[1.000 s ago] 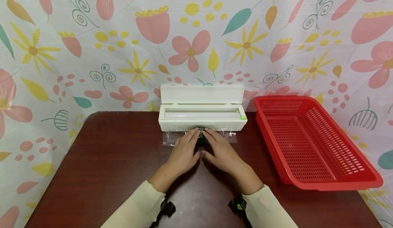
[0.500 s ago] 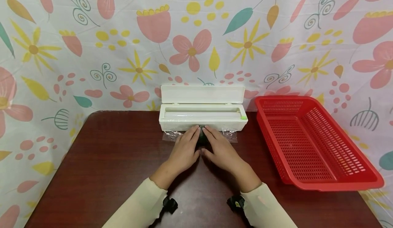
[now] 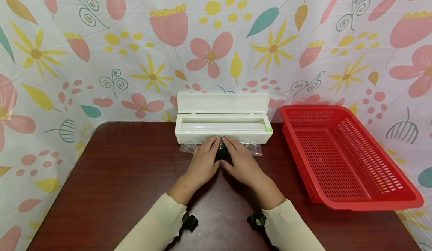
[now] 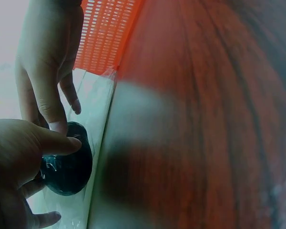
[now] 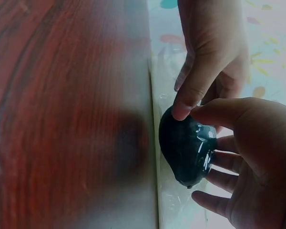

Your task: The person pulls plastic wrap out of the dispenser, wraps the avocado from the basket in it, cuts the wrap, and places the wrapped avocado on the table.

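Observation:
A dark green, glossy avocado [image 3: 222,150] is held between both hands at the front of a white cling film dispenser [image 3: 224,136]. My left hand [image 3: 201,160] grips its left side and my right hand [image 3: 242,161] its right side, thumbs nearly meeting on the near face. In the right wrist view the pear-shaped avocado [image 5: 187,148] shows its narrow end with a small nub. The left wrist view shows a thumb lying across the avocado [image 4: 69,169]. Clear cling film [image 3: 255,150] sticks out to both sides from under the dispenser's front, partly hidden by the hands.
The dispenser's lid [image 3: 222,103] stands raised at the back, with a film roll [image 3: 222,126] inside. A red perforated basket [image 3: 368,204] sits to the right on the dark wooden table [image 3: 125,176]. A flowered cloth [image 3: 135,74] hangs behind.
Both hands have shifted slightly forward with the avocado, toward the dispenser, and the thumbs have drawn closer together. The loose film edge has crumpled a little nearer the dispenser.

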### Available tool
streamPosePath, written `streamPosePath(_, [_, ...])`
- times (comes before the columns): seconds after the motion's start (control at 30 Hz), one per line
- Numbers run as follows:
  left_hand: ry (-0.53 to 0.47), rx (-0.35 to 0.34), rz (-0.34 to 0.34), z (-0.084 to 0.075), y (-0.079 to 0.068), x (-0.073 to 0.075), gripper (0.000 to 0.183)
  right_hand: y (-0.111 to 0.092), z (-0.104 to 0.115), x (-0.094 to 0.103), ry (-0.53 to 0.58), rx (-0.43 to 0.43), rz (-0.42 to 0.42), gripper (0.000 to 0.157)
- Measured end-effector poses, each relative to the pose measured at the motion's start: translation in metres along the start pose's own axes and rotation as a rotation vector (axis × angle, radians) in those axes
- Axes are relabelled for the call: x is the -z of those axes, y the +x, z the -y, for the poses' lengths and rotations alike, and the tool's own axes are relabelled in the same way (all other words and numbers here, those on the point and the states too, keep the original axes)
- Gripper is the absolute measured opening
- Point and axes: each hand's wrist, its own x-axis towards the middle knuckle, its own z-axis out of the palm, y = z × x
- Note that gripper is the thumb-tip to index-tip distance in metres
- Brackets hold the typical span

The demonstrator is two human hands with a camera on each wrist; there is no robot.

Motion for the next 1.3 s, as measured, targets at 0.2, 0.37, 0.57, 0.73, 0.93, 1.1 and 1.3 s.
streamPosePath(0.2, [-0.007, 0.011, -0.017, -0.001, 0.003, 0.0, 0.073, 0.002, 0.0, -0.002, 0.003, -0.008, 0.002, 0.073])
streamPosePath(0.37, [0.003, 0.003, -0.063, -0.001, 0.005, -0.001, 0.07, 0.002, 0.0, -0.003, 0.003, -0.01, -0.005, 0.073])
streamPosePath(0.57, [0.035, -0.037, -0.145, 0.003, 0.009, 0.0, 0.063, 0.004, 0.0, -0.001, -0.002, -0.02, -0.014, 0.071])
streamPosePath(0.73, [-0.004, -0.054, -0.158, 0.008, 0.011, 0.004, 0.064, 0.006, -0.001, -0.001, -0.008, -0.001, -0.046, 0.069])
streamPosePath(0.93, [-0.053, -0.068, -0.147, 0.012, 0.013, 0.007, 0.061, 0.009, -0.003, -0.001, -0.01, 0.015, -0.074, 0.066])
streamPosePath(1.1, [-0.067, -0.06, -0.126, 0.016, 0.015, 0.011, 0.061, 0.014, -0.004, 0.0, -0.01, -0.017, -0.082, 0.066])
streamPosePath(1.3, [-0.178, -0.005, -0.078, 0.018, 0.017, 0.016, 0.058, 0.018, -0.004, 0.002, 0.003, -0.035, -0.095, 0.063])
